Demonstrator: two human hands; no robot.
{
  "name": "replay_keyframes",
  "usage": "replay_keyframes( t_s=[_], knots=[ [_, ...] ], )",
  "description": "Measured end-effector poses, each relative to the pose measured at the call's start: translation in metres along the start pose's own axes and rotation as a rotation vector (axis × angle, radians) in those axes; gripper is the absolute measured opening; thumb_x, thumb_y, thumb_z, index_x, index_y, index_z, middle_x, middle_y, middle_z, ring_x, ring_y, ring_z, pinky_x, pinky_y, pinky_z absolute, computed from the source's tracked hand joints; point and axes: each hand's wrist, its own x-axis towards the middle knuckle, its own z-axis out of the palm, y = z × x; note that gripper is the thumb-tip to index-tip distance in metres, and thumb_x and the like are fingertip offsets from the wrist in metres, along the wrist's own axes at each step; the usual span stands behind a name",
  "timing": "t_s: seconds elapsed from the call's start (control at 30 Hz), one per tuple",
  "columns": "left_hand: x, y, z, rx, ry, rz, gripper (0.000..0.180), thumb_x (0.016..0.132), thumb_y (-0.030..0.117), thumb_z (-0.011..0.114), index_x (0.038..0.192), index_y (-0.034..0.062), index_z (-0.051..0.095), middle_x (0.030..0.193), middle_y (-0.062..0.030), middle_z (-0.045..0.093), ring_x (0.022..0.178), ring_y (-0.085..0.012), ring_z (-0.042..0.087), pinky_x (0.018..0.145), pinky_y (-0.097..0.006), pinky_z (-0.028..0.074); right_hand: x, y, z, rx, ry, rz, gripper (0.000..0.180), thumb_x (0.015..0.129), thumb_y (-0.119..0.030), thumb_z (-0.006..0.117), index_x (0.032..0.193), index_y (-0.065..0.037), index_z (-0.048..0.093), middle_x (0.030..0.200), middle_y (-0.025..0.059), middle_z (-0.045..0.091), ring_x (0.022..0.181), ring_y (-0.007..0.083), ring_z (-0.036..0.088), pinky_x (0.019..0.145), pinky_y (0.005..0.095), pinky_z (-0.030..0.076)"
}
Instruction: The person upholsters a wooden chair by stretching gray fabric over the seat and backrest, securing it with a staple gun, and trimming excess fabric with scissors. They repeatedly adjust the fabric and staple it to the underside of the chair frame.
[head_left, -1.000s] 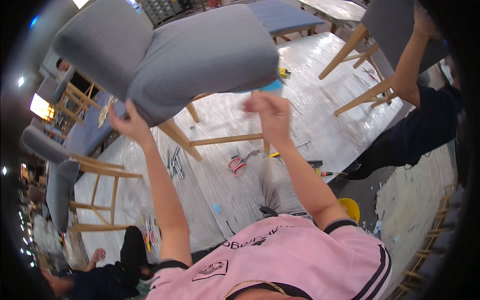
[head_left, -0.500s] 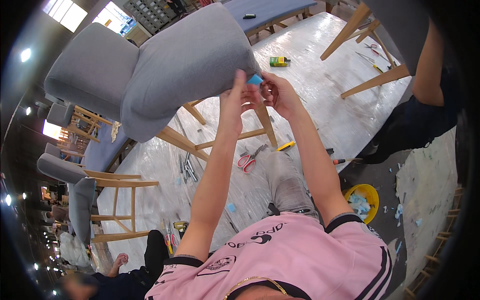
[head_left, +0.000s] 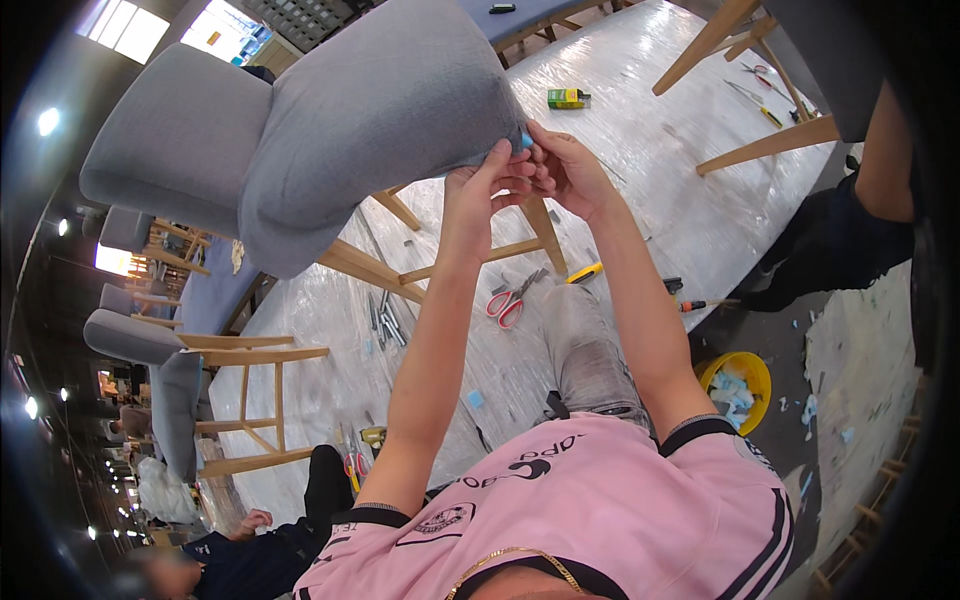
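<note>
Both the left hand & the right hand are at approx. 12 o'clock (dial centred on the wearer's view), together at a seat corner of a gray chair. The chair fills 10 to 12 o'clock, over the plastic-wrapped table.

Progress, as far as I can see from here: backrest covered; seat top covered too, w/ the gray fabric cover lying fairly smooth. Not done, I'd judge: that corner, b/c a bit of blue foam shows past the edge, & the lower side toward the backrest, where cloth droops in a loose rounded lobe. Underside's hidden, so can't tell re: any fastening.

Fingers: left thumb presses on the cover's edge, other fingers curled in, a narrow grip on cloth. Right fingers bent & close together by the foam; can't tell what's between the tips.

Materials: cover is matte, soft, felt-like; backrest a rounded slab; chair leg pale wood, straight, squarish. Table wrap is glossy & wrinkled. Mid-dial, red-handled scissors lie open, yellow cutter just beside. Approx. 9 o'clock, shiny metal rods; 4 o'clock, a round yellow bucket w/ crumbly pale-blue scraps.
</note>
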Motion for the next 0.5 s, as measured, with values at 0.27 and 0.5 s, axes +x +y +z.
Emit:
replay_keyframes(
  t_s=[0.27,0.5],
  knots=[
    [0.006,-0.041,-0.003,0.04,-0.029,0.135,0.037,0.099,0.037,0.071,0.104,0.0002,0.075,0.084,-0.007,0.073,0.073,-0.0144,0.068,0.065,-0.026,0.054,0.018,0.017,-0.042,0.015,-0.331,-0.089,0.047,0.108,-0.035,0.055,0.073,-0.005,0.063,0.057,0.0048,0.063,0.043,0.0118,0.055,0.042,0.0224,0.042],
    [0.003,-0.051,0.002,0.195,0.06,0.151,0.042,0.101,0.04,0.068,0.094,-0.0004,0.077,0.07,-0.0022,0.067,0.066,-0.0072,0.061,0.064,-0.023,0.05,0.021,0.028,-0.059,-0.02,-0.38,-0.114,0.049,0.11,-0.034,0.051,0.074,-0.004,0.063,0.057,0.0044,0.061,0.039,0.0107,0.052,0.035,0.0242,0.039]
  ],
)
